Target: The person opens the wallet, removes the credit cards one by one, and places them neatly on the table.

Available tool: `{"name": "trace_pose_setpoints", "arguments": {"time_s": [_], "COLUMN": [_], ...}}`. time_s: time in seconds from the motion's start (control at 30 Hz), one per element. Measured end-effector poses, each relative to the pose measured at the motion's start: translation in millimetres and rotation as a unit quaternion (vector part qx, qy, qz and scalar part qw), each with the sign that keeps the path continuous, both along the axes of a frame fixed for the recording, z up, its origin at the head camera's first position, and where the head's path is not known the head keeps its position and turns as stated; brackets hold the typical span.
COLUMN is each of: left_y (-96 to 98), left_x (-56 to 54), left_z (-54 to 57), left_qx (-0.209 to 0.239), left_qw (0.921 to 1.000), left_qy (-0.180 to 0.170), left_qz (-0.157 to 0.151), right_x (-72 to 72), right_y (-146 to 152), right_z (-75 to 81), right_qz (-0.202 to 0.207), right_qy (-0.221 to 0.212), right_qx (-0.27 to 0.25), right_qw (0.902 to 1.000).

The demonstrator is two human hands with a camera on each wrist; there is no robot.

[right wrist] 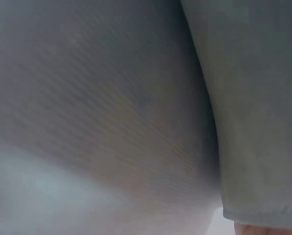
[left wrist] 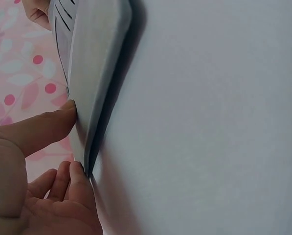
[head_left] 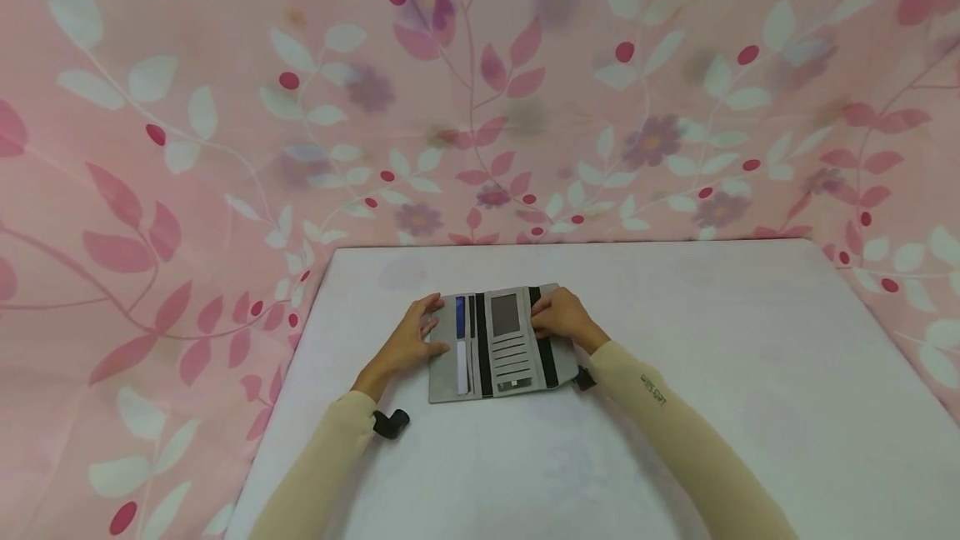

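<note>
A grey long wallet (head_left: 442, 377) lies spread out on the white table in the head view. A blue card (head_left: 461, 319) and a white card (head_left: 462, 369) stick out of slots on its left side. Its middle panel has a dark window (head_left: 506, 314) above several slots. My left hand (head_left: 408, 338) holds the left edge, thumb on the inner face, fingertips at the border. With curled fingers my right hand (head_left: 561, 315) grips the wallet near the black pocket on its right; the fingertips are partly hidden. The right wrist view mostly shows the wallet's grey cover (right wrist: 263, 112) close up.
The white table (head_left: 712, 315) extends around the wallet. Behind and to the left hangs a pink cloth (head_left: 480, 90) with a leaf and flower print. Black wrist cameras sit by the left wrist (head_left: 392, 424) and the right wrist (head_left: 584, 379).
</note>
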State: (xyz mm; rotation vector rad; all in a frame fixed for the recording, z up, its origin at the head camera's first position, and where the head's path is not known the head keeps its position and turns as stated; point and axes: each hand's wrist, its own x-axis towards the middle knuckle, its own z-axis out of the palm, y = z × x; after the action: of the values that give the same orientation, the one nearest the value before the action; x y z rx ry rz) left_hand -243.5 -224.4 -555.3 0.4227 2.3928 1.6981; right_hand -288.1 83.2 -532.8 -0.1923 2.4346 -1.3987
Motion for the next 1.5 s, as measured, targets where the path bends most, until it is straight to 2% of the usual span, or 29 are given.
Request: {"name": "trace_pose_setpoints", "arguments": {"time_s": [0.47, 0.6, 0.7, 0.77, 0.93, 1.0, 1.33, 1.5], "left_y": [3.8, 7.5, 8.7, 7.7, 2.8, 1.7, -0.8, 0.1], "left_x": [-1.6, 4.0, 8.3, 8.0, 1.3, -0.4, -0.7, -0.1], "left_z": [4.1, 18.2, 27.4, 24.8, 5.8, 1.9, -1.9, -0.5], "left_qx": [0.001, 0.007, 0.001, -0.006, -0.016, -0.017, 0.005, 0.000], "left_qw": [0.9999, 0.9997, 0.9997, 0.9997, 0.9998, 0.9998, 0.9999, 1.0000], "left_qy": [0.014, 0.014, 0.008, 0.008, 0.011, 0.009, 0.011, 0.006], "left_qz": [0.000, -0.018, -0.024, -0.022, -0.008, -0.004, -0.007, -0.005], "right_x": [7.0, 6.0, 4.2, 2.6, -1.1, -1.7, -1.0, -0.4], "right_y": [-1, 11, 22, 31, 53, 63, 117, 146], "right_z": [10.6, 11.9, 12.9, 13.7, 16.6, 18.0, 25.3, 22.4], "right_qz": [-0.039, -0.045, -0.043, -0.042, -0.060, -0.066, -0.095, -0.111], "right_qy": [-0.028, -0.045, -0.045, -0.041, -0.037, -0.037, -0.046, -0.049], "right_qx": [-0.069, -0.082, -0.069, -0.061, -0.045, -0.042, -0.054, -0.053], "right_qw": [0.9965, 0.9946, 0.9957, 0.9964, 0.9965, 0.9963, 0.9929, 0.9912]}}
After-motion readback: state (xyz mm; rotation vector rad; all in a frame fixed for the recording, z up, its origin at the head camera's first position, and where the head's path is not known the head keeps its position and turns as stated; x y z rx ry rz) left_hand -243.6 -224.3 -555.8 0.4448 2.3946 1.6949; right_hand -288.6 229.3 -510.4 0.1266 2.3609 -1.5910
